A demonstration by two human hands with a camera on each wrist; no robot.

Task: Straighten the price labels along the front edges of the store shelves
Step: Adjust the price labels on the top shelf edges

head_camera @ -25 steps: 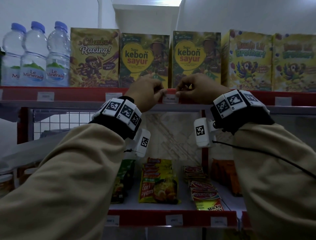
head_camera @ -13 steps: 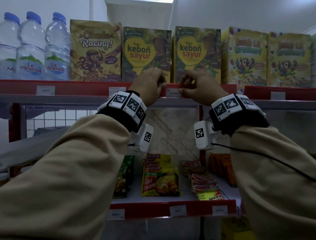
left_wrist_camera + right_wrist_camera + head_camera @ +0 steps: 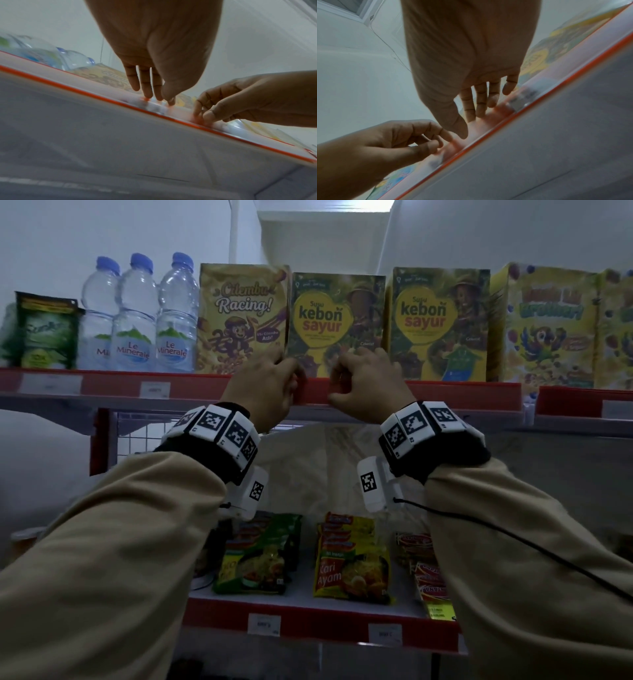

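Left hand (image 3: 265, 386): curled at the red shelf edge (image 3: 462, 395); left wrist view shows fingertips on a blurred price label (image 3: 154, 106); grip unclear.
Right hand (image 3: 368, 385): fingers loosely curled, touching the strip; hold unclear.
Head view: label hidden behind hands.
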